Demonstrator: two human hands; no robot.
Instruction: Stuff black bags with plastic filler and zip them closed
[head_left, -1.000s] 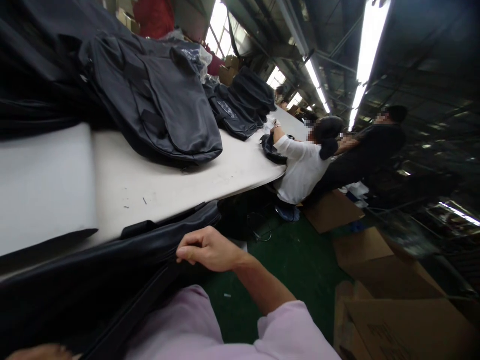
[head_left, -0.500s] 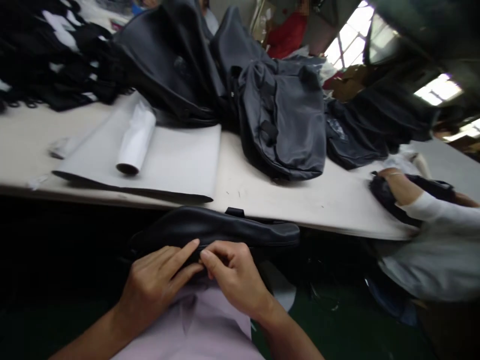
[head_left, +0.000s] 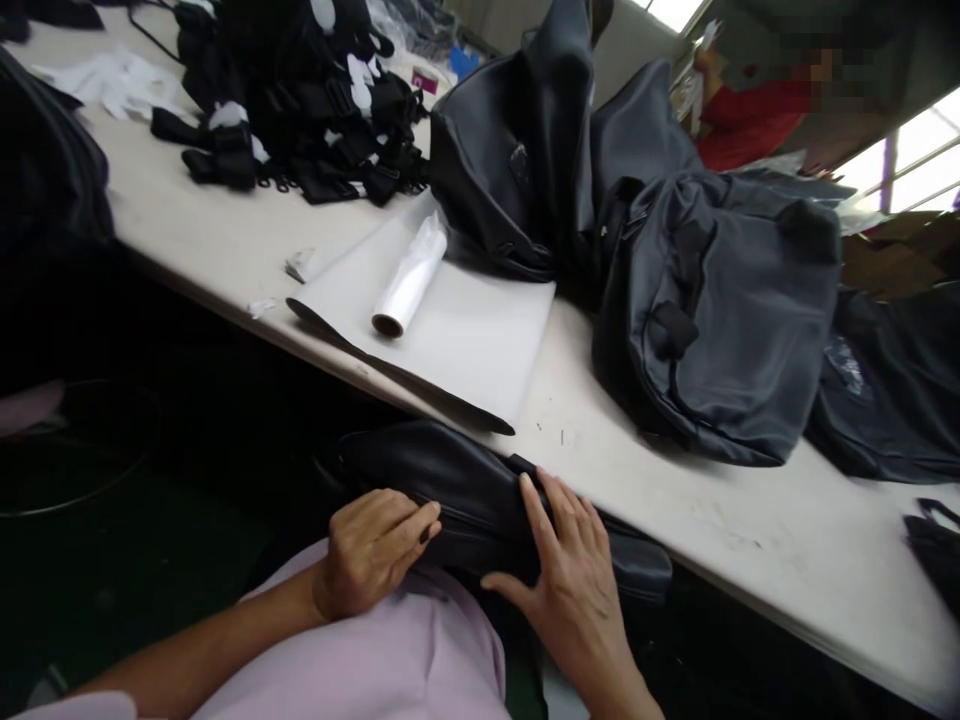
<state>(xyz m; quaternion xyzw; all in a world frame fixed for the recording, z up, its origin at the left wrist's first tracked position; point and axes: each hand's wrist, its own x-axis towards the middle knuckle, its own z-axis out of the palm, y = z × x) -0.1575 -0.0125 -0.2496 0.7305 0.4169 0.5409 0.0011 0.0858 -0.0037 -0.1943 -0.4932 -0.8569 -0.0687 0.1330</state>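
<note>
A black bag (head_left: 450, 465) lies across my lap, against the near edge of the table. A zipper line runs along its upper side. At that line my left hand (head_left: 382, 548) is closed, thumb and forefinger pinching a small dark tab that looks like a zipper pull (head_left: 426, 535). My right hand (head_left: 574, 570) rests on the bag's right part with fingers spread and thumb held apart.
On the pale table (head_left: 570, 420), a plastic-film roll (head_left: 412, 275) lies on a white sheet (head_left: 480, 330). Black bags (head_left: 735, 330) stand at the right, black straps (head_left: 300, 110) are heaped behind. A person in red (head_left: 757, 115) is in the background.
My view has turned left. My right hand has left the spot beside my left hand and spread out on the bag's right part. My left hand has closed into a pinch.
</note>
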